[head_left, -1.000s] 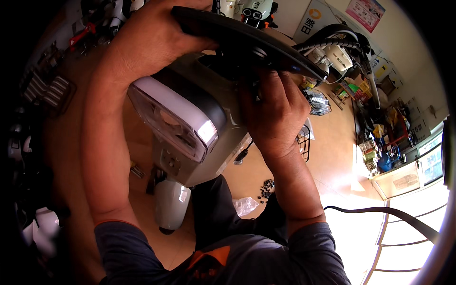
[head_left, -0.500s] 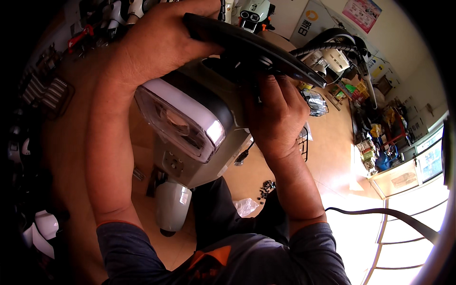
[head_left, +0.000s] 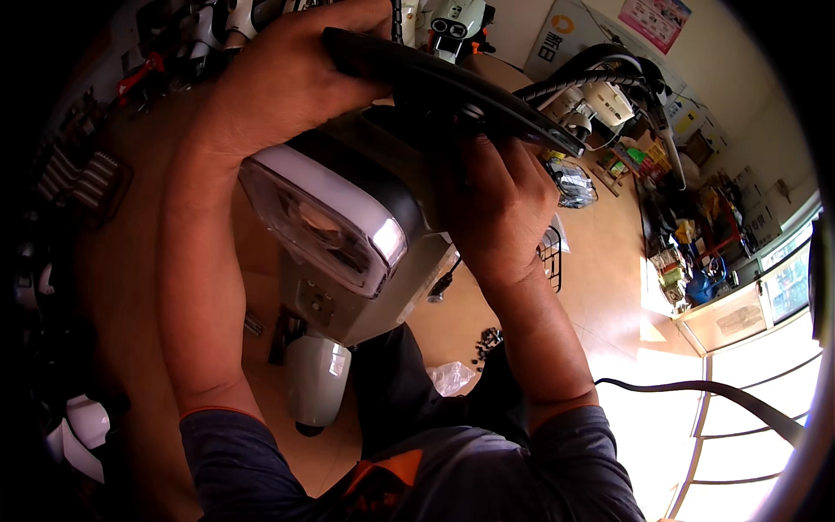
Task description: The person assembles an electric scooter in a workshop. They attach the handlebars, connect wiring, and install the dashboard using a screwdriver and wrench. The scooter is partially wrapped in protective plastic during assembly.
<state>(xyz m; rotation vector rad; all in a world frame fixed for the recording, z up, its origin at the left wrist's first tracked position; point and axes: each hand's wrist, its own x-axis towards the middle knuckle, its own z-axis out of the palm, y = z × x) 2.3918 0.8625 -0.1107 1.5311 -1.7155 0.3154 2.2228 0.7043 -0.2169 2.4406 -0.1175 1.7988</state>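
A flat black panel [head_left: 461, 90] lies slanted over the front of a grey scooter [head_left: 352, 309], its left end higher in view. My left hand [head_left: 274, 87] grips that end, the thumb underneath and the fingers hidden behind it. Below the panel's right half, my right hand [head_left: 504, 204] is closed, with its fingers curled up against the underside. The fingertips are in dark shadow, so what they pinch is hidden. The scooter's clear headlight [head_left: 322, 222] in a pale frame sits beneath my left wrist. Lower down is its grey front mudguard [head_left: 317, 374].
A black cable with a plug [head_left: 442, 287] hangs beside the scooter. On the tan floor are a clear plastic bag [head_left: 450, 378] and several small black parts [head_left: 487, 344]. More scooters [head_left: 457, 26] stand at the back. Cluttered goods [head_left: 687, 261] line the right wall.
The panel, the headlight and both hands sit slightly further left in view. My left hand keeps its grip, and my right hand stays under the panel.
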